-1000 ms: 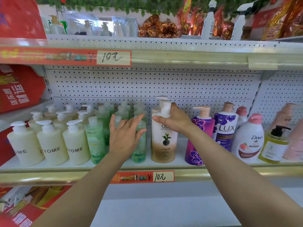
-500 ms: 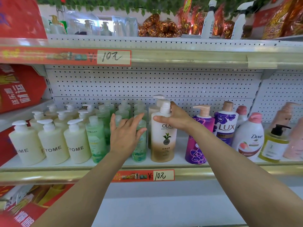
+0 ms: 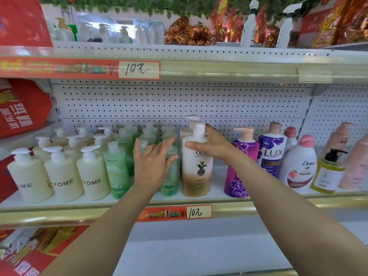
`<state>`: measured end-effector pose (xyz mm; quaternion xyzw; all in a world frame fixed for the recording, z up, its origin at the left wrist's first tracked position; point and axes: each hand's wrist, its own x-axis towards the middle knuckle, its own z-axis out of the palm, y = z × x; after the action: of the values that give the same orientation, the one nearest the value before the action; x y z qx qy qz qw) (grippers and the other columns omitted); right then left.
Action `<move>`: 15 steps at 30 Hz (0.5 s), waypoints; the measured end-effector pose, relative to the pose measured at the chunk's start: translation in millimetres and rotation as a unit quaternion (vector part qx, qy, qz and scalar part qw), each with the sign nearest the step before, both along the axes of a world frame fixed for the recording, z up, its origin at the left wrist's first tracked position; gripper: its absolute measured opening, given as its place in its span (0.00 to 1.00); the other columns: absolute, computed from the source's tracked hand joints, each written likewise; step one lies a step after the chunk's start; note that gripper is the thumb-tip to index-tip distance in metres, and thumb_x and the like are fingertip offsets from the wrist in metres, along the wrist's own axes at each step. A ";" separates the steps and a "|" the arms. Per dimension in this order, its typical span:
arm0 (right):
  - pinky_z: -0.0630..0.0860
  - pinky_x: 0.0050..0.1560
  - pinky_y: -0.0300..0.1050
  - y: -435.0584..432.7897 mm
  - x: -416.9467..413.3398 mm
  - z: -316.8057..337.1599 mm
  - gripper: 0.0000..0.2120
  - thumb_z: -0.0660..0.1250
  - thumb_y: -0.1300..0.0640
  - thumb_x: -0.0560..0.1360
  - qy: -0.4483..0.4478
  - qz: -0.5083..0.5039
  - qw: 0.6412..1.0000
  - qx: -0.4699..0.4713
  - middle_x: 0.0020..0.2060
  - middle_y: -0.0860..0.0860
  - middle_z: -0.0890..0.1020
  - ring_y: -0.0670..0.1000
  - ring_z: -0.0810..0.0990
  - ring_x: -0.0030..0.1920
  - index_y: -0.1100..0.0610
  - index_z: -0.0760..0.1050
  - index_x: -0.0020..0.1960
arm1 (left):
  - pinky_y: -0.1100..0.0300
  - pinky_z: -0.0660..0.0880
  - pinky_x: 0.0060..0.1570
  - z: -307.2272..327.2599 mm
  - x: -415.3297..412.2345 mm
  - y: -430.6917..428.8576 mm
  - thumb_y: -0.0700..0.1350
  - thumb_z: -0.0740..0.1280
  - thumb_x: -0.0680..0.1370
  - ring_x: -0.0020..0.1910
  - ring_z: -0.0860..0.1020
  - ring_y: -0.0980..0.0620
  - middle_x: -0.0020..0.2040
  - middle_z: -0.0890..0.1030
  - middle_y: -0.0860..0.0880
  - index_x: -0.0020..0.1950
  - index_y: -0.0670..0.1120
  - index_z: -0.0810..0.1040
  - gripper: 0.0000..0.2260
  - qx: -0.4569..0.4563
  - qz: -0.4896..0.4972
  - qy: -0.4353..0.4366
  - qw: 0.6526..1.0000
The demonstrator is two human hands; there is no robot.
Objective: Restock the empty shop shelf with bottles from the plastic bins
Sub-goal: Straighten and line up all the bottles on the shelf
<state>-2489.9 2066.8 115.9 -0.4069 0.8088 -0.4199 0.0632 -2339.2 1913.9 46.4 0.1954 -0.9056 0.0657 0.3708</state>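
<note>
A white-and-tan Olay pump bottle [image 3: 197,170] stands upright at the front of the middle shelf [image 3: 217,193]. My right hand [image 3: 214,146] grips its shoulder just under the white pump, thumb across the front. My left hand [image 3: 152,163] is spread with straight fingers in front of the green bottles [image 3: 116,170] to the left, palm against one of them. A second Olay bottle stands behind the held one, mostly hidden.
Cream "YOME" pump bottles [image 3: 63,176] fill the shelf's left. Right of the Olay bottle stand a purple bottle [image 3: 239,166], a LUX bottle [image 3: 271,152], a Dove bottle [image 3: 300,166] and a yellow bottle [image 3: 328,174]. The upper shelf [image 3: 219,70] overhangs. Red bags [image 3: 22,108] sit left.
The Olay bottle has shifted slightly left and back toward the green bottles under my right hand. My left hand has stayed in place.
</note>
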 end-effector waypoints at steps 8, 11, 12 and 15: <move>0.76 0.59 0.50 0.0 1.9 -2.8 0.35 0.76 0.34 0.65 0.001 -0.015 1.000 -0.004 0.61 0.49 0.75 0.49 0.77 0.58 0.47 0.69 0.65 | 0.39 0.46 0.74 0.9 0.1 -1.3 0.63 0.52 0.82 0.57 0.79 0.49 0.57 0.82 0.54 0.74 0.57 0.65 0.23 0.004 -0.006 -0.003 1.000; 0.76 0.61 0.52 -0.7 4.2 -4.0 0.36 0.76 0.34 0.64 -0.007 -0.025 1.000 -0.013 0.62 0.49 0.75 0.50 0.77 0.59 0.47 0.69 0.65 | 0.38 0.46 0.74 0.3 0.5 -3.3 0.62 0.54 0.82 0.56 0.79 0.49 0.56 0.83 0.54 0.74 0.56 0.66 0.22 0.004 -0.012 -0.002 1.000; 0.76 0.61 0.52 -0.3 4.8 -3.7 0.36 0.76 0.34 0.63 -0.011 -0.024 1.000 -0.016 0.62 0.49 0.75 0.50 0.77 0.59 0.47 0.69 0.65 | 0.38 0.46 0.74 0.5 0.7 -3.6 0.62 0.54 0.81 0.56 0.79 0.49 0.56 0.83 0.53 0.74 0.57 0.66 0.22 0.004 -0.013 -0.002 1.000; 0.76 0.63 0.52 0.3 5.2 -3.2 0.39 0.76 0.33 0.61 -0.022 -0.020 0.999 -0.015 0.63 0.48 0.76 0.49 0.78 0.60 0.46 0.69 0.66 | 0.39 0.44 0.74 1.8 1.3 -3.6 0.63 0.53 0.81 0.57 0.79 0.49 0.56 0.83 0.54 0.74 0.57 0.64 0.23 0.007 -0.012 -0.011 1.000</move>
<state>-2484.7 2067.1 112.7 -0.3827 0.8087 -0.4418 0.0662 -2337.8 1910.3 48.2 0.1860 -0.9123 0.0569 0.3603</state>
